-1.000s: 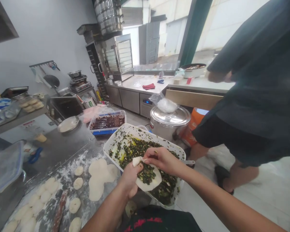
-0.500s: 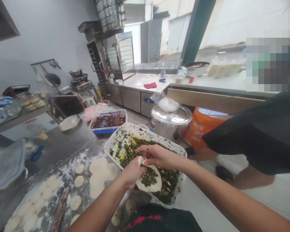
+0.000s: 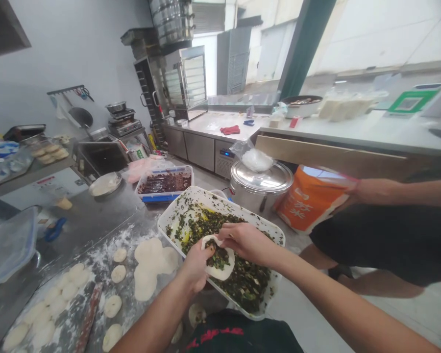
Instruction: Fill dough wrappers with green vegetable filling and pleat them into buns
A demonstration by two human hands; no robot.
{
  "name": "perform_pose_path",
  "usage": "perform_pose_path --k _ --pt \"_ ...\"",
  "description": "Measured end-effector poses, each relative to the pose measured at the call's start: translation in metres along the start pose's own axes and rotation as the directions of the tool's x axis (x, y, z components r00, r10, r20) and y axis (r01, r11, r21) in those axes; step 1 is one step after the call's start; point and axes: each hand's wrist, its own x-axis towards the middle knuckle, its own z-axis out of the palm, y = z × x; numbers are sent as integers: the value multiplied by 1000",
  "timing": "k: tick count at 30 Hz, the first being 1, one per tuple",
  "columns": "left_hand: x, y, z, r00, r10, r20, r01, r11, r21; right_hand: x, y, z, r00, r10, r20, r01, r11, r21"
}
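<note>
Above the white tub (image 3: 196, 193): from my remote seat I see a dough wrapper (image 3: 226, 272) held up over the tub's near side, its face turned up and a heap of chopped greens (image 3: 217, 257) in its middle.
Left hand (image 3: 195, 268): clamped on the wrapper's left side, thumb over the edge by the greens.
Right hand (image 3: 246, 241): fingers together on the wrapper's upper rim, near the left thumb; I cannot make out exactly how the fingertips meet the dough.
Risk at the rim: greens or oil caught between the pinched edges could, I judge, keep the dough from sticking.
Risk in the skin: a hard pull by the right hand, or the left thumb pressing in, could stretch the dough thin and tear it.
Risk of spilling: if the wrapper tips toward its loose lower edge, greens could drop out; the tub lies below.
Steel table (image 3: 129, 223): to the left, flattened dough rounds (image 3: 147, 289) overlap and could stick together; small dough pieces (image 3: 112, 306) and a rolling pin (image 3: 90, 318) lie near.
Farther right: a co-worker's hand (image 3: 369, 191) is at an orange bag (image 3: 303, 201), well apart from my work.
</note>
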Motion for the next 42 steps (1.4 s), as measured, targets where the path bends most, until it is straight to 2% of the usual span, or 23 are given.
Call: perform_pose_path --k 5,12,16,18,20,22,24,26,28,31,38,42 --pt "4 1 0 1000 18 2 -18 993 121 5 -3 -4 993 103 49 -106 993 43" --pt "8 -2 -8 999 -28 23 19 947 320 7 -9 -4 992 87 95 -89 996 11" --pt "11 7 -8 998 -38 51 14 915 403 10 -9 -5 983 121 136 -123 992 10" --pt "7 17 -7 992 -101 78 71 945 320 10 -2 -3 988 136 80 -142 987 74" --pt "0 25 -6 980 -129 153 106 983 150 9 6 2 984 176 20 -176 952 249" --pt "-7 29 -5 978 -72 197 77 997 -17 7 13 7 974 227 12 -207 867 453" --pt "-10 26 -3 987 26 161 -12 996 -89 5 14 12 971 240 13 -210 820 533" --pt "-9 20 -2 993 86 85 -81 994 -69 3 10 14 977 210 -44 -173 895 411" --pt "-5 14 -2 996 85 3 -85 996 -10 2 4 14 985 143 -100 -125 977 170" --pt "2 9 -1 998 34 -51 -28 994 102 1 -5 10 995 75 -67 -81 994 -79" --pt "5 5 -3 999 -35 -42 45 963 265 3 -2 3 993 102 66 -95 989 -111" --pt "8 3 -5 998 -66 -12 66 924 376 5 -5 4 994 86 62 -73 979 -191"
